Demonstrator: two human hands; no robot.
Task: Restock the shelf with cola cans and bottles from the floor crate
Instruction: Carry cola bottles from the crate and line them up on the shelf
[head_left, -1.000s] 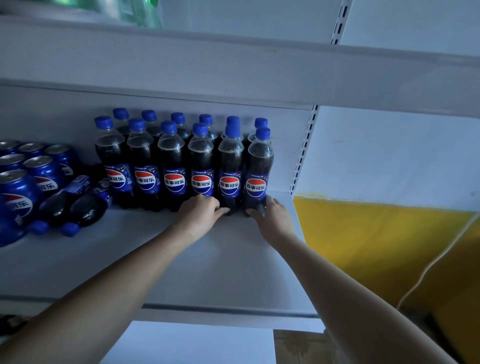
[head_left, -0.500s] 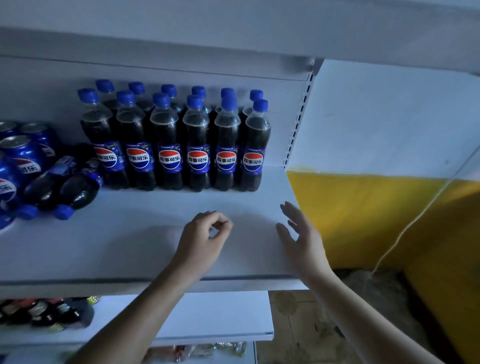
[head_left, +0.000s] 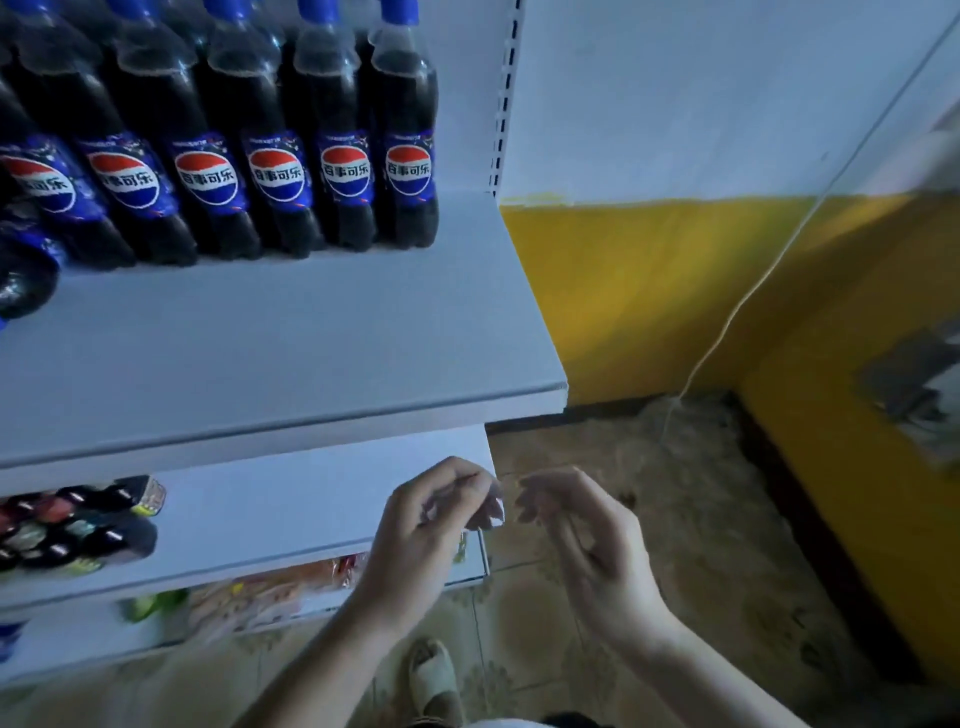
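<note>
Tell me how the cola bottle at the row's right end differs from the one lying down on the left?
The right-end bottle stands upright; the lying bottle is on its side. The right-end bottle's label faces front, while the lying bottle is cut off by the picture's edge. Both hold dark cola and sit on the same shelf.

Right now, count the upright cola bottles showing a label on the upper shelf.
6 cola bottles in one front row on the shelf, left to right: first, second, third, fourth, fifth, sixth. More may stand hidden behind them.
</note>
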